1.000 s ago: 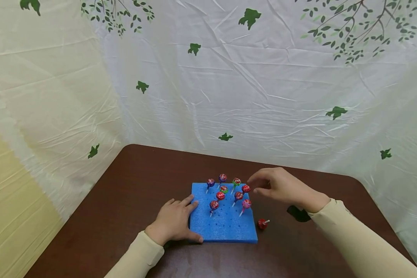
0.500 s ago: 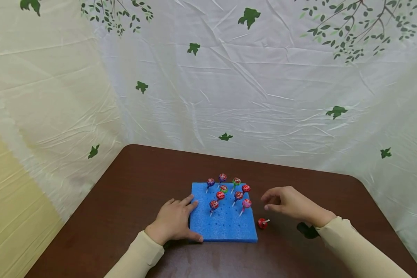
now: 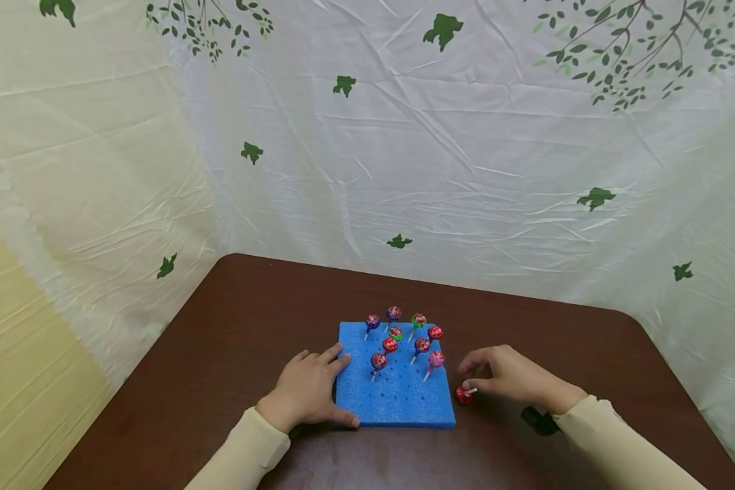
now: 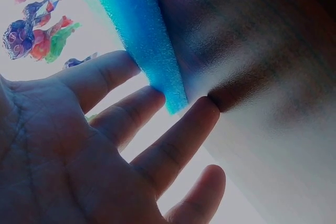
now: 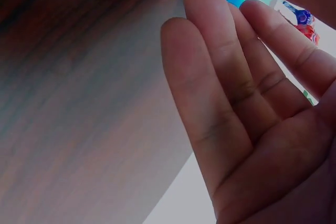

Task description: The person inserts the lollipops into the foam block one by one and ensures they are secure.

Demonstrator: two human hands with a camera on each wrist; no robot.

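Note:
A blue foam board (image 3: pixel 398 408) dotted with small holes lies on the table, several wrapped lollipops (image 3: pixel 378 361) standing in it on their sticks. My left hand (image 3: pixel 306 391) rests at the board's left side, its fingers spread and the thumb at the near left corner. In the left wrist view, fingertips (image 4: pixel 149 98) touch the edge of the foam. One loose red lollipop (image 3: pixel 463 395) lies right of the board, its white stick pointing right. Over it hovers my right hand (image 3: pixel 514 373), thumb tip right by the stick and fingers loosely bent, gripping nothing.
The dark brown table (image 3: pixel 269 292) has rounded far corners. White fabric (image 3: pixel 318 177) printed with green leaves hangs behind it. A dark wrist device (image 3: pixel 540 421) sits under my right wrist. The pink lollipop (image 3: pixel 437 359) stands near the board's right edge.
My right hand has moved from beside the board's far right corner toward me, down to the loose red lollipop. My left hand and the board have stayed put.

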